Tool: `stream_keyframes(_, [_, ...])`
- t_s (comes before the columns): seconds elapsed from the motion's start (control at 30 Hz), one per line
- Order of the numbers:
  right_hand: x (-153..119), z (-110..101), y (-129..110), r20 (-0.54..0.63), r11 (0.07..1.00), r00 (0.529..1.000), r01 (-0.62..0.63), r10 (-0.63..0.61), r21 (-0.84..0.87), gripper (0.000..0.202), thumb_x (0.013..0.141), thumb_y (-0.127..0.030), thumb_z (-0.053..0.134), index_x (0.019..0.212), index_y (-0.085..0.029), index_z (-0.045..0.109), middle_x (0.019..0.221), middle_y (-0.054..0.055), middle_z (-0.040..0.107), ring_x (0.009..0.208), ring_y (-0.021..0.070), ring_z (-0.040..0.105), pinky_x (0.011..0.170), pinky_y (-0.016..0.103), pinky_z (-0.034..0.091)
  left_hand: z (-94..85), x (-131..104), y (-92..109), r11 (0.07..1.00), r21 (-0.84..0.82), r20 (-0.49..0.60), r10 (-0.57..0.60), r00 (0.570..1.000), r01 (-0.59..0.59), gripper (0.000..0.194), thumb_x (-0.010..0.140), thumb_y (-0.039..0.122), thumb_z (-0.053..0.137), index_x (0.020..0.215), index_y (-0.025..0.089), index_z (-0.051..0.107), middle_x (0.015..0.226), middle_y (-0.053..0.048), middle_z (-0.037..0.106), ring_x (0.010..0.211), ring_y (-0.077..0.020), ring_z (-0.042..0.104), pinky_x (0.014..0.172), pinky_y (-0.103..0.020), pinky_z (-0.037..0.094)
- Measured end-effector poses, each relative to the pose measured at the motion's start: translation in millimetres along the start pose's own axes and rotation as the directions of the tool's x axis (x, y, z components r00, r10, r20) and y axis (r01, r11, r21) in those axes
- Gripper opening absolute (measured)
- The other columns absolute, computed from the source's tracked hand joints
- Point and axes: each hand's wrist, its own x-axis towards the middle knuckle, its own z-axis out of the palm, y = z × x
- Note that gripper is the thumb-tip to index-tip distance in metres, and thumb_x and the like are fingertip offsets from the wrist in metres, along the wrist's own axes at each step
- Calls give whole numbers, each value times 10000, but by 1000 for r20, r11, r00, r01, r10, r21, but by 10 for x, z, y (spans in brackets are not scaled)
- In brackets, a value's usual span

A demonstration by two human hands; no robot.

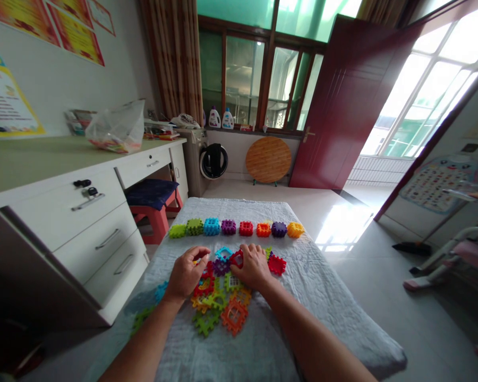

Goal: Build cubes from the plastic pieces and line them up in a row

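My left hand [189, 273] is curled over the left side of a loose pile of notched plastic building tiles, thumb and forefinger close together. Whatever it may hold is hidden. Beside its thumb lies a red tile [207, 270]. My right hand [254, 267] has its fingers bent down on a red triangular-holed tile [236, 258]. Between the hands are a light blue tile [223, 253] and a purple tile [221, 267]. Nearer to me lie a green tile [206, 321] and an orange tile [235, 315]. Another red tile [277, 265] rests right of my right hand.
Beyond the pile, several colour-sorted stacks stand in a row, from a green stack [178, 231] to a yellow stack [295, 229]. A grey cloth [318, 297] covers the low table. A white desk [99, 212] and a stool [153, 199] stand to the left.
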Motion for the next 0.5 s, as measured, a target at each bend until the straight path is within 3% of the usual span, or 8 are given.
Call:
stream_keyframes(0.13, [37,29,-20,31,1000,999,-29,29,3,411,690,-400,634,1041,-204,547,958,96,589,925,267,502,808,368,346,4,2,-11,1000,6,7,7,1000,-7,203,803,341,514,867,203,647,854,-37,708,826,-192,668,787,-292,523])
stream_keyframes(0.27, [164,-45,70,33,997,999,-19,17,69,517,649,-351,656,1127,-202,523,1028,98,588,960,272,494,805,361,340,2,5,-19,1000,0,0,15,1000,-15,198,805,331,514,872,206,653,858,-30,712,828,-188,671,778,-280,523])
stream_keyframes(0.5, [818,-414,361,-122,992,992,52,-37,115,578,688,-209,591,1247,-166,455,1139,88,575,1030,259,452,857,362,296,11,-20,-33,1000,-6,20,-15,1000,15,197,806,333,527,882,203,653,883,-35,705,840,-218,665,782,-310,522])
